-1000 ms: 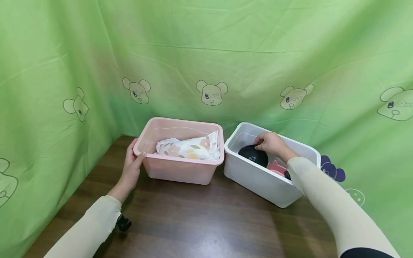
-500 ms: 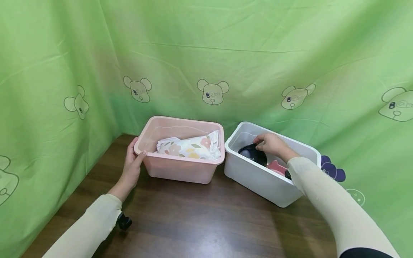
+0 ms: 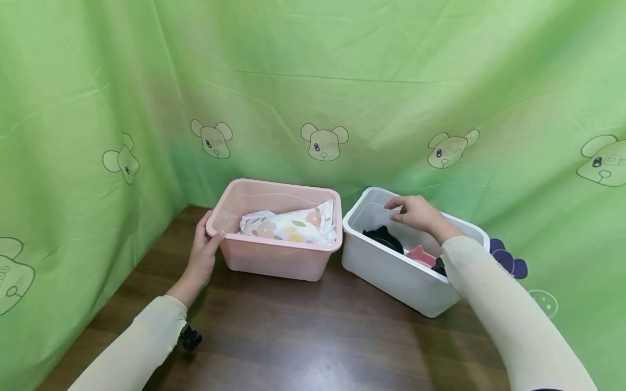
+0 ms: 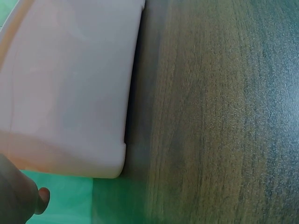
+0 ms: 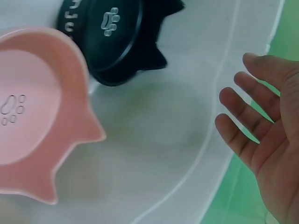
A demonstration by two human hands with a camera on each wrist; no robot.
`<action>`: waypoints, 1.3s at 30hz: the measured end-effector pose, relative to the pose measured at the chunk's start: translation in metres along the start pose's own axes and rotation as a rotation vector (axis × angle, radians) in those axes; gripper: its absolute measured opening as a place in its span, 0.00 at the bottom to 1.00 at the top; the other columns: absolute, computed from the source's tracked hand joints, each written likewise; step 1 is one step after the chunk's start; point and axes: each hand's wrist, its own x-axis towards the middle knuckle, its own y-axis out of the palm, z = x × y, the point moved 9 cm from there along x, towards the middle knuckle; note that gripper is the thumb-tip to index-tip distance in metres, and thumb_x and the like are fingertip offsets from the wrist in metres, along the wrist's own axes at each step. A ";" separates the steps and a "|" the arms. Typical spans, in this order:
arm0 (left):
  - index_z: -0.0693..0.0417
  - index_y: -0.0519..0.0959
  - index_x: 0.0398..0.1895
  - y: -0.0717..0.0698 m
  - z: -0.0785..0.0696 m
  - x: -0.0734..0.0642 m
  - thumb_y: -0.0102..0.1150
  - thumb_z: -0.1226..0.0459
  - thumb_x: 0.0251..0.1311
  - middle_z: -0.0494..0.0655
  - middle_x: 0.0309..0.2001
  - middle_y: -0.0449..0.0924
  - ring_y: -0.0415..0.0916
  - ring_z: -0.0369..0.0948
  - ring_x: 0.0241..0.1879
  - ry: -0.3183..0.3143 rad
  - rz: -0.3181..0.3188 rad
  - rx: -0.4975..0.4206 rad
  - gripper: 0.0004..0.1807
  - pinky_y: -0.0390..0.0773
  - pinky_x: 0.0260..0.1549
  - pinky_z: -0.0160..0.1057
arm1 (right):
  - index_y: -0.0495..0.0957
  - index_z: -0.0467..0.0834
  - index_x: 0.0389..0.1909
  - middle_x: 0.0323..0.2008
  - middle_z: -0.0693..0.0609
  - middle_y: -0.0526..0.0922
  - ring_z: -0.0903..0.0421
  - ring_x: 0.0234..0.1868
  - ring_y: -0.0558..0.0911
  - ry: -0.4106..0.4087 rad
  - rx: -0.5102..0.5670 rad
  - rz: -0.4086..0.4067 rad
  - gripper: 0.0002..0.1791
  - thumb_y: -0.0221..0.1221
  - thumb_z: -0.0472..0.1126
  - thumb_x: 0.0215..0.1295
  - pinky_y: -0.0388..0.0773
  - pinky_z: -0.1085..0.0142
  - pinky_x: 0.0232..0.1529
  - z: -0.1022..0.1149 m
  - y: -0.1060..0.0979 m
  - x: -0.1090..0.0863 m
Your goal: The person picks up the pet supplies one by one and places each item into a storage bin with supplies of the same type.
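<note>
My left hand [image 3: 202, 255] holds the left end of the pink plastic bin [image 3: 274, 262], its thumb at the front rim. A floral-printed white soft packet [image 3: 288, 225] lies inside that bin. Over the white bin [image 3: 391, 282] hovers my right hand [image 3: 418, 213], nothing in it; the right wrist view shows its fingers [image 5: 243, 114] spread and loosely bent. Inside the white bin are a black cat-eared pet bowl [image 5: 124, 37] with a paw print and a pink cat-eared pet bowl [image 5: 70, 107]. The black bowl leans at a tilt, apart from the hand.
Both bins stand side by side on a dark wood table [image 3: 293, 326], their near ends almost touching. A green curtain [image 3: 274, 81] with bear prints hangs behind and at the left. A purple bear-shaped piece [image 3: 508, 259] shows beyond the white bin's right end.
My right hand has let go of the black bowl and risen slightly above it. The bowl has tipped down into the white bin. My left hand keeps its hold on the pink bin.
</note>
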 end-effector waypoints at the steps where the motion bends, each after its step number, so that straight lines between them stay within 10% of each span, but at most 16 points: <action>1: 0.56 0.47 0.81 0.001 -0.001 0.000 0.45 0.73 0.75 0.54 0.79 0.52 0.52 0.50 0.76 0.002 0.001 -0.001 0.36 0.61 0.64 0.24 | 0.82 0.40 0.58 0.54 0.40 0.86 0.45 0.45 0.83 0.005 0.005 -0.004 0.18 0.64 0.38 0.68 0.80 0.48 0.46 0.001 -0.004 -0.001; 39: 0.57 0.47 0.82 0.000 -0.007 -0.005 0.46 0.72 0.76 0.55 0.79 0.52 0.52 0.48 0.76 -0.012 0.002 0.043 0.35 0.61 0.63 0.23 | 0.82 0.49 0.59 0.47 0.43 0.86 0.47 0.43 0.79 0.131 0.031 -0.173 0.19 0.62 0.51 0.72 0.74 0.55 0.41 0.026 -0.087 -0.084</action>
